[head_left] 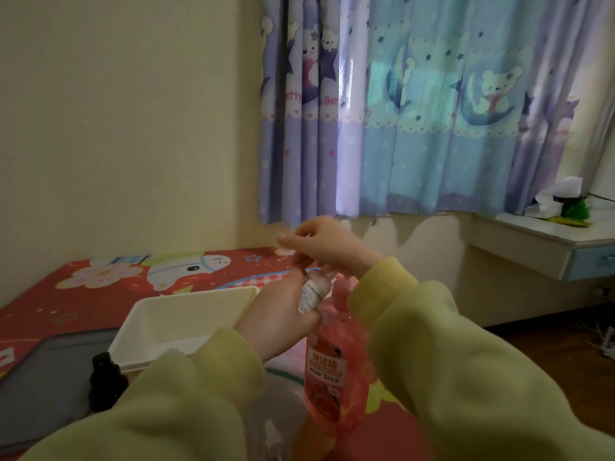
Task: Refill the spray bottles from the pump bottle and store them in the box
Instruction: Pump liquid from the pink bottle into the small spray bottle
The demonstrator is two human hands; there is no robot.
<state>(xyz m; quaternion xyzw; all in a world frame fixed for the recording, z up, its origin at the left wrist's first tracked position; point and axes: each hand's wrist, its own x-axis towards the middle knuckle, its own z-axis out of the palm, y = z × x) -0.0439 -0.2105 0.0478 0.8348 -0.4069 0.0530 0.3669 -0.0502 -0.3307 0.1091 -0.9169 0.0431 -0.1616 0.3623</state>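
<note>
spray bottle (312,293) in left hand (275,316) overlaps pump bottle (332,371), beside box (173,324).

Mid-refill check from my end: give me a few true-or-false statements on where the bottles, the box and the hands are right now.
1. The left hand grips a small clear spray bottle with a white label. True.
2. The pump bottle is pink and stands upright. True.
3. The white box already holds spray bottles. False: no bottle shows inside it.
4. The dark bottle lies inside the box. False: it stands outside, by the box's near corner.
5. The pump bottle stands left of the box. False: it stands to the box's right.
</note>
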